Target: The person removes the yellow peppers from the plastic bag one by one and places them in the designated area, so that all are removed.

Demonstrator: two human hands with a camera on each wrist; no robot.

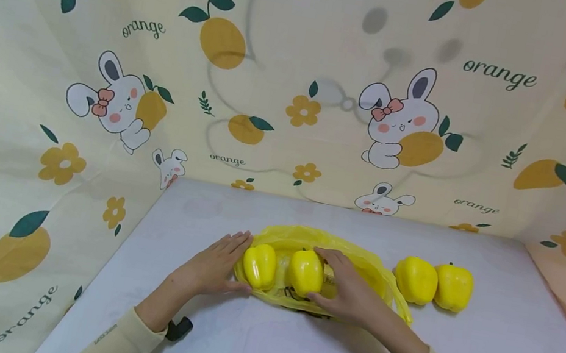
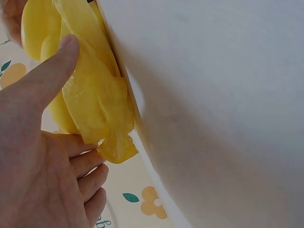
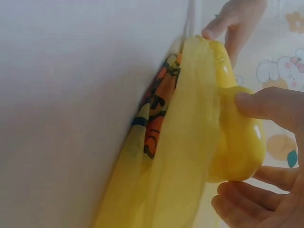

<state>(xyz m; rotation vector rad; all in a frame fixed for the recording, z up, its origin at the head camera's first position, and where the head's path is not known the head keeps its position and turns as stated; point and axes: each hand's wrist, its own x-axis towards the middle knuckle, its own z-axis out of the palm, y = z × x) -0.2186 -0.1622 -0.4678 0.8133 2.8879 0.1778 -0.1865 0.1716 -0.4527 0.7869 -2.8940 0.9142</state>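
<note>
A yellow plastic bag (image 1: 359,259) lies spread on the table with its mouth facing up. Two glossy yellow bell peppers sit in it, a left pepper (image 1: 259,266) and a right pepper (image 1: 306,273). My left hand (image 1: 215,266) spans the bag's left end beside the left pepper, its thumb (image 2: 69,52) on the plastic at the near side and its fingers at the far side. With thumb and fingers my right hand (image 1: 349,286) grips the right pepper, also in the right wrist view as a pepper (image 3: 242,137) bulging above the bag's edge.
Two more yellow bell peppers, one left (image 1: 415,280) and one right (image 1: 454,287), stand side by side just right of the bag. The white table (image 1: 255,351) runs back to a printed cloth backdrop (image 1: 278,139), with cloth at both sides too.
</note>
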